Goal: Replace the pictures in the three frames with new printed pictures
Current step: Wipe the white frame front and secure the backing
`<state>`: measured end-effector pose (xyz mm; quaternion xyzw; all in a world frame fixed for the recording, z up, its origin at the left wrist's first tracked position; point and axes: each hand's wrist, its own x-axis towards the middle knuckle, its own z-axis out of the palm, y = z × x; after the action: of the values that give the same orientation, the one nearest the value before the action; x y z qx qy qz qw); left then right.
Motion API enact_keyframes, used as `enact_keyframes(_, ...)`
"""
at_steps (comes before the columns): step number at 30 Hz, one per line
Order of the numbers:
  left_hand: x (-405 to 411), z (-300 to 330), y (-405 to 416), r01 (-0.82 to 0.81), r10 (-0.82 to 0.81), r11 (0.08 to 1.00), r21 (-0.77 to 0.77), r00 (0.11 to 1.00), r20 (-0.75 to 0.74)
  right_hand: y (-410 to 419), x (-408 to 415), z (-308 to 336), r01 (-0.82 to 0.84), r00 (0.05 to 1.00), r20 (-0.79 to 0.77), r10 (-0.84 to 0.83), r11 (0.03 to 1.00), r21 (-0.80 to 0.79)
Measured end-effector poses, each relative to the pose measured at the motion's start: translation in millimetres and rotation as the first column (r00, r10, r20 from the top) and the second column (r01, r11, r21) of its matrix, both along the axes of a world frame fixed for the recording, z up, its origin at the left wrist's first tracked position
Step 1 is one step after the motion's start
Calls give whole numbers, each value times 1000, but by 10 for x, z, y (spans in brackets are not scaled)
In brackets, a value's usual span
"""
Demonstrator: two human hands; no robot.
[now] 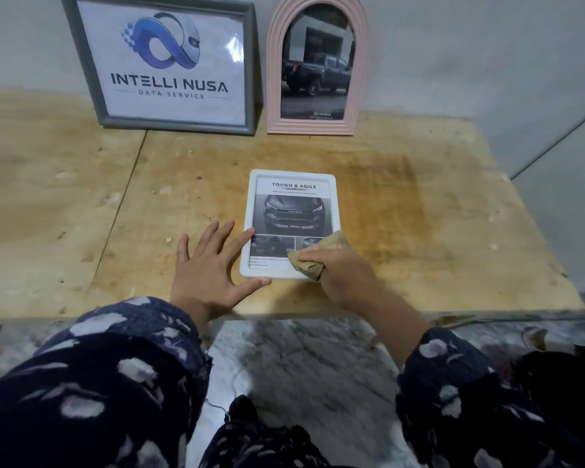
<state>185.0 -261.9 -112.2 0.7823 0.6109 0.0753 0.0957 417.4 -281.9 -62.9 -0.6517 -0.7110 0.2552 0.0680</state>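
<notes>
- Cloth [313, 256] sits bunched under the right hand [343, 276], whose fingers curl round it and press it onto the lower right corner of the white frame [293, 175].
- White frame lies flat, face up, on the plywood table [419, 214], near its front edge, showing a Toyota brochure page.
- Left hand [205, 265] lies spread and flat, grasping nothing; forefinger and thumb touch the frame's left side and lower edge to steady it.
- Risk 1: a hard wipe could push the frame toward the front edge and off the table, since only 2 fingertips brace it.
- Risk 2: grit on the stained plywood, caught in the cloth, may scratch the glazing.
- Risk 3: the grey frame [169, 62] and the pink arched frame [318, 67] lean upright against the wall; a jolt to the table could tip them forward.
</notes>
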Motion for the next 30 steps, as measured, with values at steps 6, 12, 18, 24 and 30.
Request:
enact_keyframes(6,-4,-17,-2,1,-1,1000,15,1000,27,577,381,529,346,819,-393,-418,906,-243)
enact_keyframes(12,-12,-41,8,-2,1,1000,27,1000,21,1226,444,466,337,941,-44,-335,920,202)
enact_keyframes(18,-7,-42,15,-3,3,1000,30,1000,12,989,330,-59,208,974,73,-212,976,69)
enact_keyframes(24,10,-21,-2,-14,14,999,29,1000,11,577,321,-95,155,978,134,-162,986,59)
enact_keyframes(30,20,-11,-9,-12,13,1000,14,1000,-13,-56,252,-134,148,974,152,-168,979,137)
